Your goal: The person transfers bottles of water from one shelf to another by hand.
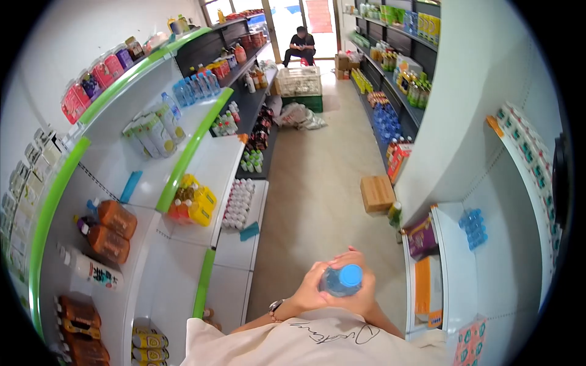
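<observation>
A clear bluish plastic bottle (331, 282) with a blue cap is held in front of my chest, its cap pointing up towards the camera. My left hand (310, 288) wraps round one side of it; a watch and a bracelet circle that wrist. On the other side my right hand (365, 285) closes round the bottle, with some fingertips showing beyond it. The bottle's lower part is hidden by the hands and the viewing angle.
Shelves with bottles (113, 235), cartons (155, 133) and cans (149, 346) line the left. On the right stand more shelves, small blue bottles (472, 229) and a cardboard box (378, 193) on the floor. A seated person (301, 46) and a green crate (303, 102) are far down the aisle.
</observation>
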{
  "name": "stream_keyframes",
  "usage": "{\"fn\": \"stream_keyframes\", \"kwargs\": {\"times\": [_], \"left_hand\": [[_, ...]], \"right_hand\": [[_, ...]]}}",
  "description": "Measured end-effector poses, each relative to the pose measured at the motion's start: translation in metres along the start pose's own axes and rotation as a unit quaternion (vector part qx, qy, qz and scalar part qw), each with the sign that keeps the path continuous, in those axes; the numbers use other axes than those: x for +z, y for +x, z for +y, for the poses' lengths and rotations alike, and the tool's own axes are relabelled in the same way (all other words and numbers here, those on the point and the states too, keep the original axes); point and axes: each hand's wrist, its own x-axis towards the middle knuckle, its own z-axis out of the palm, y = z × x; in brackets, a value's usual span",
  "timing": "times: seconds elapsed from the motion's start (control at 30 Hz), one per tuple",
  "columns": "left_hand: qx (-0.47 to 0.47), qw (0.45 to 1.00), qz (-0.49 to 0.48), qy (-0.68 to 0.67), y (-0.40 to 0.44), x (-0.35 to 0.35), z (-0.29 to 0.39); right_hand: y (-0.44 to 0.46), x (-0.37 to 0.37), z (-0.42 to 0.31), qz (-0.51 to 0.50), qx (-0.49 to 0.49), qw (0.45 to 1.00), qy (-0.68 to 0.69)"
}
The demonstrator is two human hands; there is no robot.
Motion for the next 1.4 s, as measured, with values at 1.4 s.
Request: {"fn": "stream_keyframes", "kwargs": {"times": [1.4], "left_hand": [[-0.021, 0.904, 0.25, 0.347, 0.608, -0.436, -0.185]], "right_hand": [[0.706, 0.211, 0.451, -0.268, -0.086, 0.947, 0.152]]}}
